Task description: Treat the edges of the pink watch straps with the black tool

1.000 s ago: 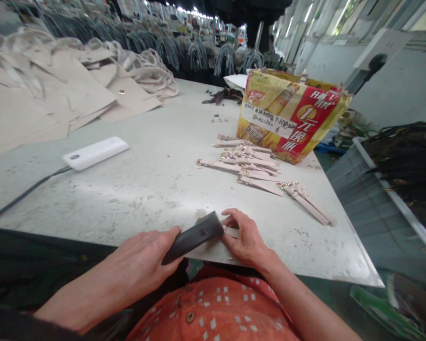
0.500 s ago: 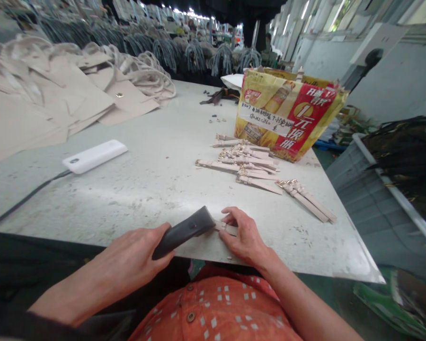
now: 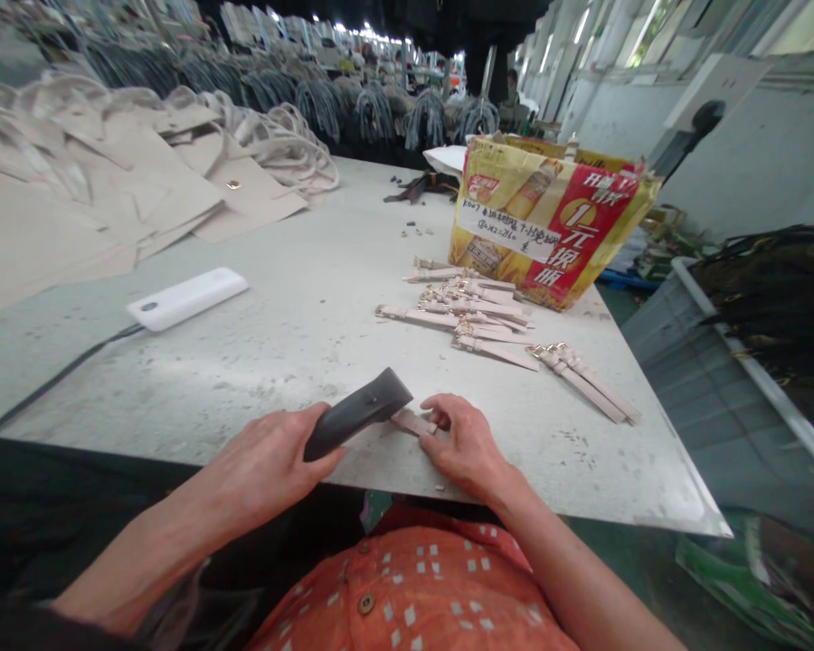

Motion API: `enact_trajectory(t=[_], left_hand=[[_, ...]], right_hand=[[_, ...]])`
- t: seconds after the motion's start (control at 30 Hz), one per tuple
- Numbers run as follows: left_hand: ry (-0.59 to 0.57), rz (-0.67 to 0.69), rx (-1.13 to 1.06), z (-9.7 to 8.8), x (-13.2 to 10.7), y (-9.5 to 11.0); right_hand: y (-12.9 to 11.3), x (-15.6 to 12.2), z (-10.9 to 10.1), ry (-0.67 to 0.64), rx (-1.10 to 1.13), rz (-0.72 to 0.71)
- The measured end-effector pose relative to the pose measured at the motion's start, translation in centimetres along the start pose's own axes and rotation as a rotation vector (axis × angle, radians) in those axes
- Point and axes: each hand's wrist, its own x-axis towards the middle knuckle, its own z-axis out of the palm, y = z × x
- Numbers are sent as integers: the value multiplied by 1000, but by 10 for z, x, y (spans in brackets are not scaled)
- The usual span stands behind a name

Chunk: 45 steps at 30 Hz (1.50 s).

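My left hand [image 3: 264, 470] grips a black handheld tool [image 3: 356, 414], whose wide end rises just above a short pale pink leather strap piece [image 3: 411, 422]. My right hand [image 3: 465, 443] holds that strap flat on the white table [image 3: 291, 362] with its fingertips, and the fingers hide the strap's far end. Farther up the table lies a heap of similar pink straps with gold buckles [image 3: 465, 309]. A separate pair of straps [image 3: 583, 384] lies to its right.
A printed yellow and red bag [image 3: 549, 226] stands at the table's far side. A white power bank [image 3: 186, 298] with a black cable lies at left, beside stacked beige bag panels [image 3: 108, 199]. A grey crate [image 3: 705, 380] stands off the right edge.
The black tool's wide end has lifted up off the strap. The strap piece has shifted left under my right fingers.
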Motion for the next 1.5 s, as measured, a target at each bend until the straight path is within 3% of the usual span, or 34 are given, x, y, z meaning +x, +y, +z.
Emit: enact_trajectory(t=[0.13, 0.37, 0.63, 0.9, 1.1, 1.37, 1.5], left_hand=[[-17, -30, -53, -5, -14, -19], [-100, -67, -127, -3, -30, -24], [-150, -33, -105, -1, -24, -17], [-204, -1, -95, -5, -35, -15], [-267, 36, -80, -16, -19, -6], [-183, 103, -49, -2, -13, -22], [-198, 103, -46, -5, -7, -27]], right_hand=[[-3, 6, -4, 13, -108, -84], [12, -4, -3, -70, -84, -289], [16, -6, -3, 34, 5, -221], [12, -3, -12, -91, 65, -184], [14, 3, -8, -100, 19, -219], [13, 2, -3, -52, -99, -248], [1, 5, -7, -107, -156, -201]])
